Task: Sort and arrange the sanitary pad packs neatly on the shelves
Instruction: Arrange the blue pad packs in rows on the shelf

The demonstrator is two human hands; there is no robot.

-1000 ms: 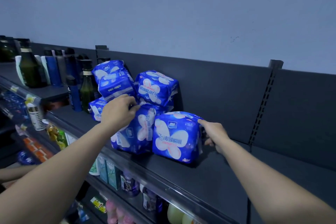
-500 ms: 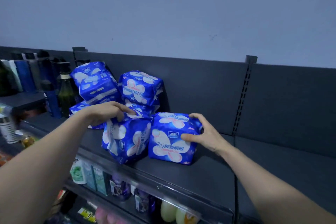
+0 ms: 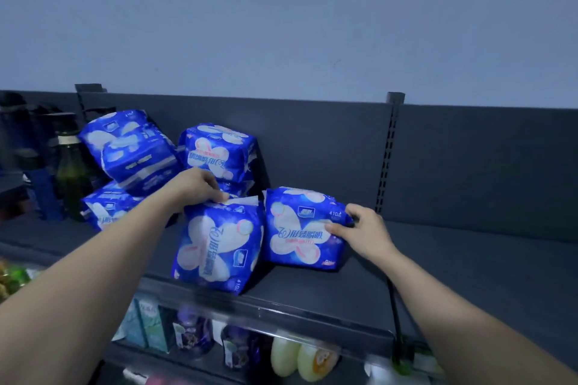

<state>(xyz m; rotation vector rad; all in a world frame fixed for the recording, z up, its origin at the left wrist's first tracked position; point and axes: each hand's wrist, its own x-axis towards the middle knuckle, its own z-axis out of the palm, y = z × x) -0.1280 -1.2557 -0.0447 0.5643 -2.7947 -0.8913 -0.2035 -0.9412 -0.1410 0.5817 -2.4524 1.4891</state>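
Note:
Several blue sanitary pad packs with white flower prints lie on the dark top shelf [image 3: 469,259]. My left hand [image 3: 197,186] grips the top edge of the front pack [image 3: 219,244], which stands on end at the shelf's front edge. Beside it on the right, my right hand [image 3: 362,228] holds the right end of another pack [image 3: 300,228] lying flat on the shelf. Behind them more packs are piled loosely: one at top left [image 3: 131,147], one at top middle [image 3: 219,150], one low on the left [image 3: 103,209].
Dark bottles [image 3: 70,172] stand left of the pile. A slotted upright [image 3: 386,153] divides the shelf's back panel. The shelf below holds boxes [image 3: 147,325], purple bottles [image 3: 190,331] and pale round containers [image 3: 300,356].
The front pack has turned upright under my left hand, which now grips its top. My right hand slid to the right end of the other pack. The camera moved closer.

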